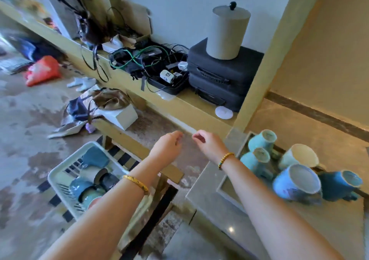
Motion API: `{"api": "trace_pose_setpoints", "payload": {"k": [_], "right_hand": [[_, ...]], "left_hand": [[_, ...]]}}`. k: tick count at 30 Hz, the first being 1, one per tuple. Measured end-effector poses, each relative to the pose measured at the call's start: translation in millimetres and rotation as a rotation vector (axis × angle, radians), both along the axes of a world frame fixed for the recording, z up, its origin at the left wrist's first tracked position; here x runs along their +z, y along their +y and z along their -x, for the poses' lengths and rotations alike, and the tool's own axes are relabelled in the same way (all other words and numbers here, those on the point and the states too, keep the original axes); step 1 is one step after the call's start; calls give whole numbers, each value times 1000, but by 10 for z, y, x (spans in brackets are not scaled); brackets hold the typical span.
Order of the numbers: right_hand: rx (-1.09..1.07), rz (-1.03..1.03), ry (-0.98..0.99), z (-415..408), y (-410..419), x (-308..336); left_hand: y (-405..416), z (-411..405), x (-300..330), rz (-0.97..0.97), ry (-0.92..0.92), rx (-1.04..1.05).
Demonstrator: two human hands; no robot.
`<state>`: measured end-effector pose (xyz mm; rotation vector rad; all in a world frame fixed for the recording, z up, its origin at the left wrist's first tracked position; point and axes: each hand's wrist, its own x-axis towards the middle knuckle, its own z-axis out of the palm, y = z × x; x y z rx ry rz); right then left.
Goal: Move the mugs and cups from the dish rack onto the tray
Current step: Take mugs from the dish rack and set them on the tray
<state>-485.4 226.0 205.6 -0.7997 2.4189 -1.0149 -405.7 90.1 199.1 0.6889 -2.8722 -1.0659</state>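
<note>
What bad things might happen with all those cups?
The cups on the tray lie crowded, like the big blue mug; adding another might knock one.
The dish rack seems to overhang its bench and might tip when the hands, left and right, reach in.

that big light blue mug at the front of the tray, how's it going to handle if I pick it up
The light blue mug looks like glazed ceramic, so probably rigid, breakable and a bit slick. It seems large, likely hefty for one hand. Other mugs crowd it on the tray, so lifting may knock them.
</note>
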Motion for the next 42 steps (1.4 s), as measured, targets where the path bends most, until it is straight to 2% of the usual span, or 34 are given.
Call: {"api": "trace_pose_setpoints", "payload": {"k": [6,12,23,28,32,37,42], "right_hand": [[152,-70,-60,-633,-1117,-343],[311,-170,-144,-1156,-1923,-694],[557,-371,-243,-1346,-2985,-1399],[688,-528,-85,-1098,-3618,-1763],[873,-643,154,-875,-4176,-2094],[1021,-596,365,-764,-4846,-2359],[1156,-602,444,-836,-5083,-2604]], "left_hand": [[-1059,-889,-262,9,-158,174],[-1669,-1581,-601,-71,-263,373],[-2502,-1980,-1279,-226,-424,574],[-2986,-1803,-1571,-277,-477,609],[-3312,-1644,-1842,-291,-513,586],[-3541,-1565,-2184,-331,-532,603],[-3594,-1494,-2424,-370,-521,647]]}}
